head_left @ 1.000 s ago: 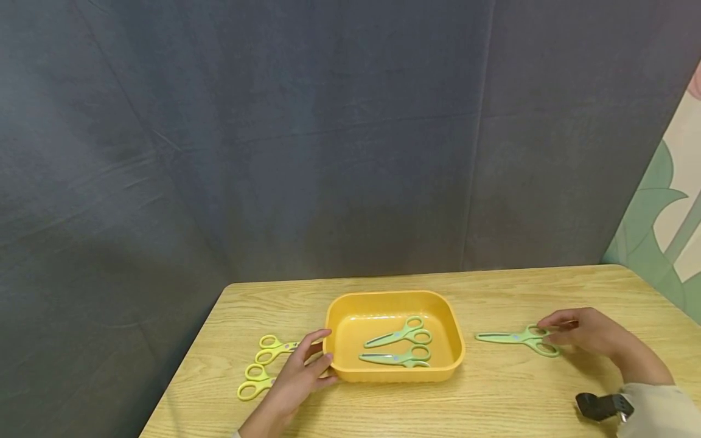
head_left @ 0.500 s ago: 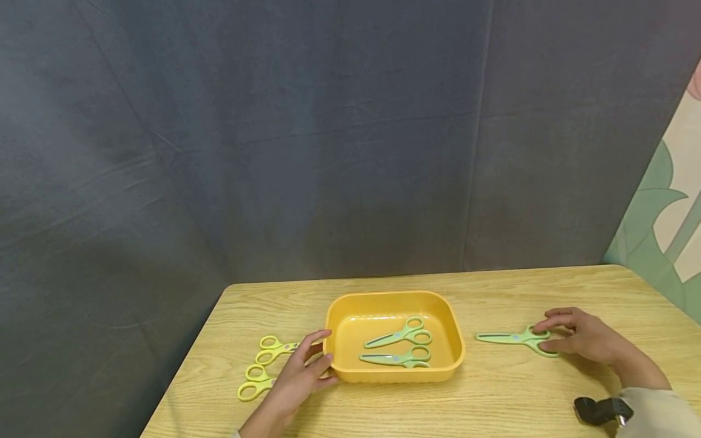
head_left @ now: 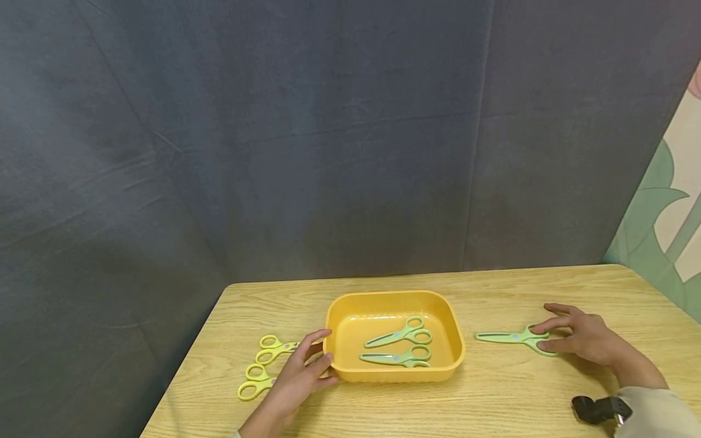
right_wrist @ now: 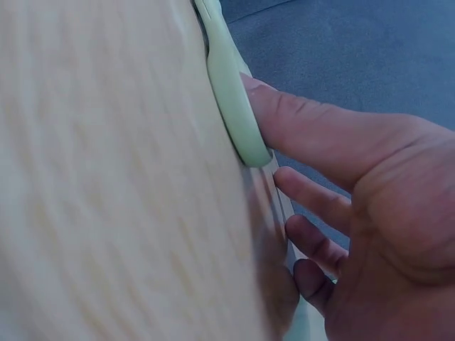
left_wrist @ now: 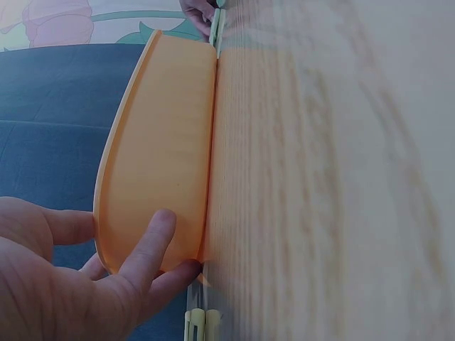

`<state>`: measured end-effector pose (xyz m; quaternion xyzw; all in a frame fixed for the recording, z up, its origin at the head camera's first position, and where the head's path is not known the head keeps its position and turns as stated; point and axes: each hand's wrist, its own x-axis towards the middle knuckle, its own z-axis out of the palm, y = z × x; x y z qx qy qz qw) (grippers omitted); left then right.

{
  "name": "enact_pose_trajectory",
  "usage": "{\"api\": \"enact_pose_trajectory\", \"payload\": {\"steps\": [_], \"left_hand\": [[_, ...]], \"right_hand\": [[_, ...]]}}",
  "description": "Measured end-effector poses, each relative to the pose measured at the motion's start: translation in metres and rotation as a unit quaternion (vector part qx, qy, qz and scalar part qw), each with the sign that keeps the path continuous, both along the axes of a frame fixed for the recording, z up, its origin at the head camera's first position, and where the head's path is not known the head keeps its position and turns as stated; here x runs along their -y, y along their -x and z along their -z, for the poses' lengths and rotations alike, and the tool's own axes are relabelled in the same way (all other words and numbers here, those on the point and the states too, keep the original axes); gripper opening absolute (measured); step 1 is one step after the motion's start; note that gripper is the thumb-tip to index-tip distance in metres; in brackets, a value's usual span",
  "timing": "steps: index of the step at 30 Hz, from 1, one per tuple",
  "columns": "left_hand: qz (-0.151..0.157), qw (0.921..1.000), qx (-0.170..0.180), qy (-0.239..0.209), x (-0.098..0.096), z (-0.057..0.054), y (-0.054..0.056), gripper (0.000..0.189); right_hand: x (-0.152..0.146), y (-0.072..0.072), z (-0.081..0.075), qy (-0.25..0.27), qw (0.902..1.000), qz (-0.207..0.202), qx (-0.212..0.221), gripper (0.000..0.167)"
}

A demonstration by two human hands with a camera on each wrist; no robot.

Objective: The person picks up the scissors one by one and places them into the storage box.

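Note:
My left hand (head_left: 298, 374) touches the left end of a yellow plastic tray (head_left: 394, 376). In the left wrist view its thumb (left_wrist: 153, 241) lies along the tray's outer wall, with another fingertip at the rim. Two pairs of green scissors (head_left: 402, 333) rest inside the tray, handles to the right. On the table to the right lies another pair of green scissors (head_left: 501, 337), blades pointing left. The thumb and a finger of my right hand (head_left: 588, 340) touch its handle loops from above. Up close, the thumb (right_wrist: 298, 121) meets the handle (right_wrist: 238, 114); the other fingers stay loose.
Two pairs of yellow scissors (head_left: 265, 356) lie left of the tray, partly hidden by the left hand. Beneath everything is a wood-grain table (head_left: 493, 407). A dark grey curtain (head_left: 350, 152) hangs behind it, and a painted wall (head_left: 679, 213) borders the right.
My right hand has shifted slightly at the scissors' handles, its thumb and finger lying wider apart. The scissors have barely moved. Left hand and tray stay in place.

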<state>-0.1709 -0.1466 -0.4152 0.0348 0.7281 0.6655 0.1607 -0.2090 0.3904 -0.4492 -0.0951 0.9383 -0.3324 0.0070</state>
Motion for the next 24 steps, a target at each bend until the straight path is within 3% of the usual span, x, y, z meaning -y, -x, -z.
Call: {"api": "enact_pose_trajectory", "payload": {"steps": [15,24], "left_hand": [[0.000,1.0000,0.001,-0.003,0.001,0.000,0.000,0.055],[-0.002,1.0000,0.003,-0.002,0.001,0.001,0.000,0.055]], "right_hand": [[0.005,0.002,-0.008,-0.049,0.9984,-0.009,-0.027,0.019],[0.010,0.004,-0.018,-0.066,0.9970,0.017,-0.039,0.025]]}}
